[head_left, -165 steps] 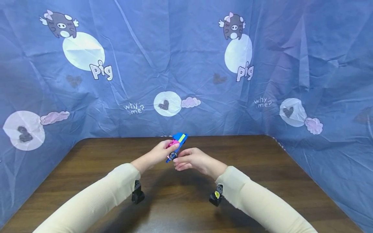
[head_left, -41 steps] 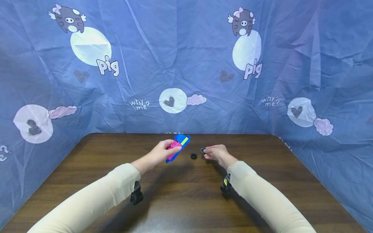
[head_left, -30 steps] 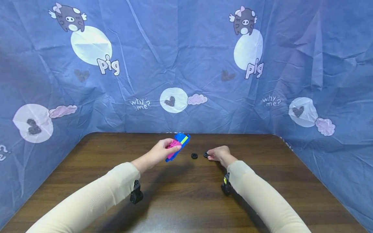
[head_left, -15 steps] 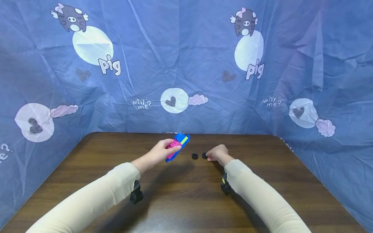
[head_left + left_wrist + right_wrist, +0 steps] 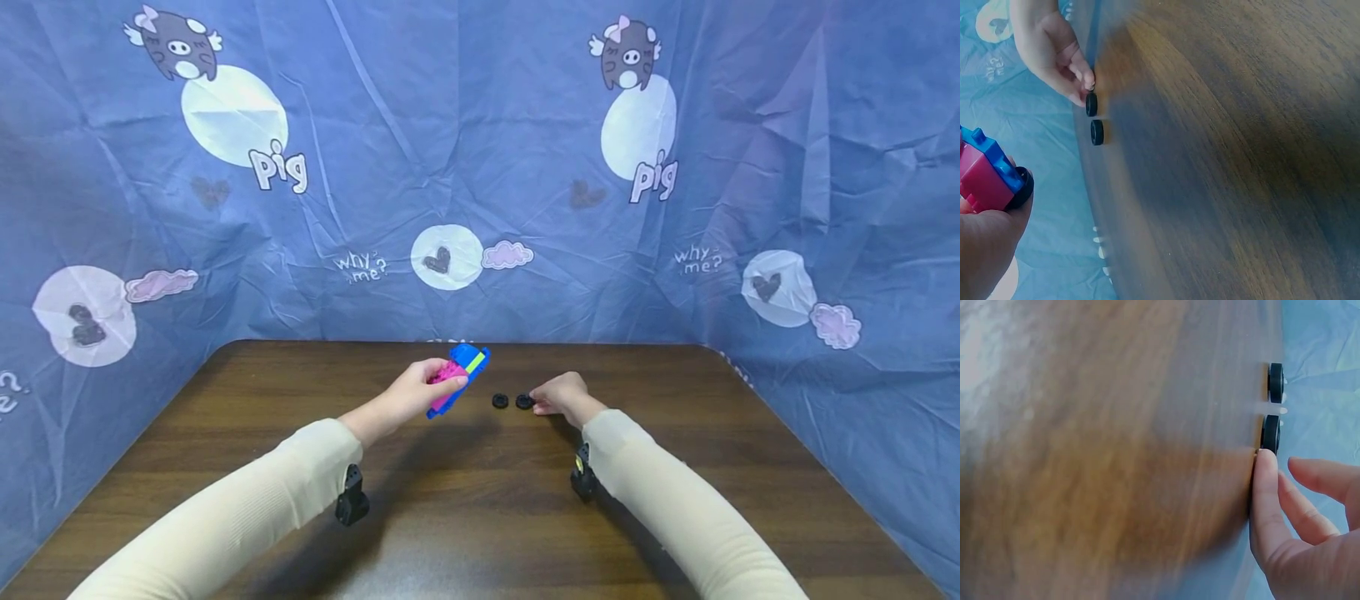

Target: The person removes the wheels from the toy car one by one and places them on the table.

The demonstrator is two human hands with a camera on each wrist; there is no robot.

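Worktop (image 5: 225,467) of dark wood, blue printed cloth (image 5: 450,125) hung behind and to both sides.

Left hand (image 5: 408,398) raised above the far middle of the worktop, grip closed round a toy block car (image 5: 457,379): blue and pink bricks, yellow-green stripe. Long axis tilted, upper end pointing far and right, lower end near and left. One black wheel shows on it in the left wrist view, by the thumb.

Right of the car, two loose black wheels lie flat on the wood, just beside each other but apart: left wheel (image 5: 500,401), right wheel (image 5: 524,401).

Right hand (image 5: 562,394) low on the worktop, fingertips (image 5: 1265,464) touching the right wheel. Fingers fairly straight, not curled round it; grip neither clamped nor pinching.

Judgement: to set the wheel down well, let the fingertips go lightly so it does not roll or knock its neighbour; keep the car steady and clear.
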